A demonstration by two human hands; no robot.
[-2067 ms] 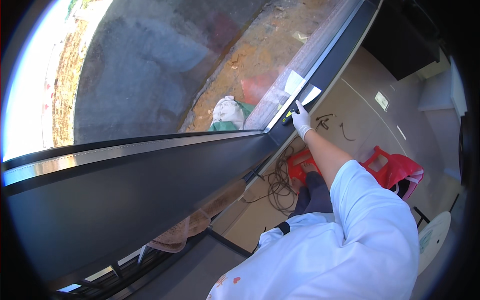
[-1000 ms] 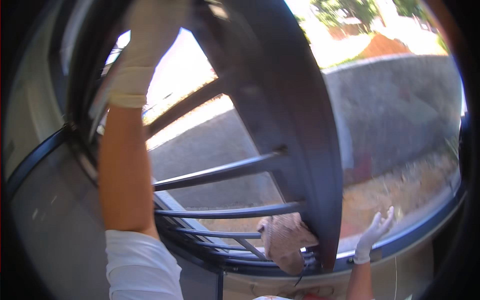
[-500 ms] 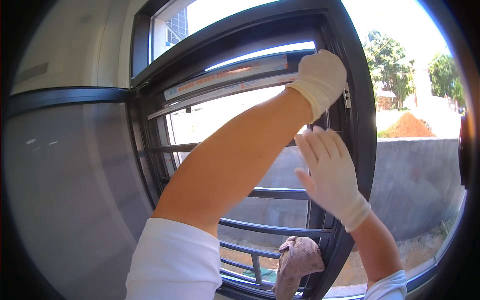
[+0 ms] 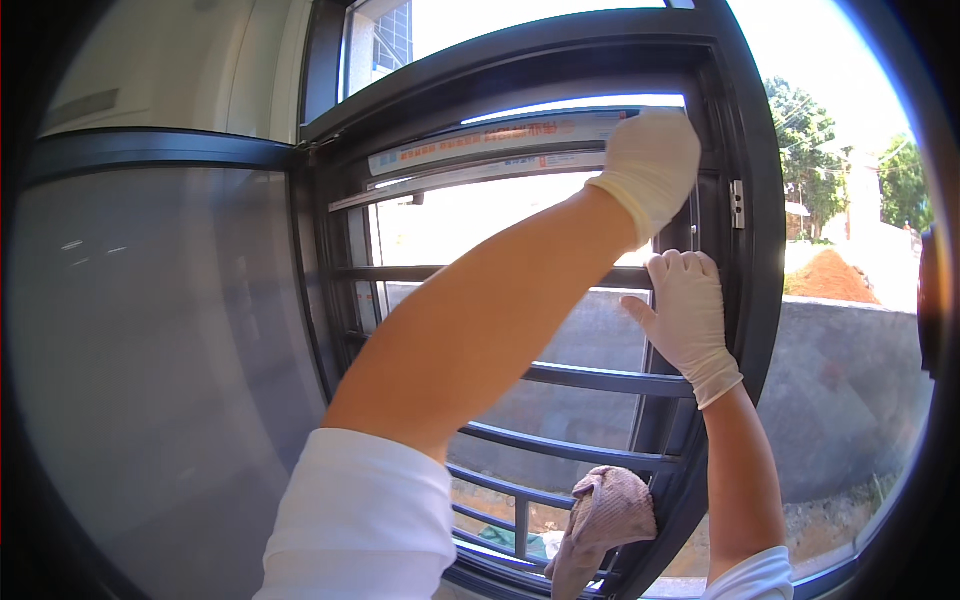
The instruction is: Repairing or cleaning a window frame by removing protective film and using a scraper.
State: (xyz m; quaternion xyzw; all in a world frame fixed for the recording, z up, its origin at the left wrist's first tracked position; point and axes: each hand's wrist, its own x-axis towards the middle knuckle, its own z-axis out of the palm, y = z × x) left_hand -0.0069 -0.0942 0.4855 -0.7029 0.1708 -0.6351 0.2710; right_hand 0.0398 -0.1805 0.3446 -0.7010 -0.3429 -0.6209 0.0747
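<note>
Dark window frame (image 4: 757,280): labelled strip (image 4: 500,138) still on its upper part, cloth (image 4: 612,505) draped lower right. My right hand (image 4: 690,315) hooks fingers around its bar (image 4: 390,273); left hand (image 4: 655,160), top right, grip hidden.

Left hand (image 4: 655,168): white-gloved, was raised at the right end of two printed strips (image 4: 480,147), its fingertips hidden. Right hand (image 4: 690,315): white-gloved, was lower, fingers bent at the upper bar (image 4: 410,273), thumb out to the left; its hold could not be made out. Cloth (image 4: 608,510): brown, hung over the low bars (image 4: 520,491) beside the frame (image 4: 755,150). Frame: dark, bore a small metal plate (image 4: 738,205). Panel (image 4: 150,340): grey, stood at left. Outside were a grey wall (image 4: 850,390), an orange mound (image 4: 830,277) and green trees (image 4: 808,140).
</note>
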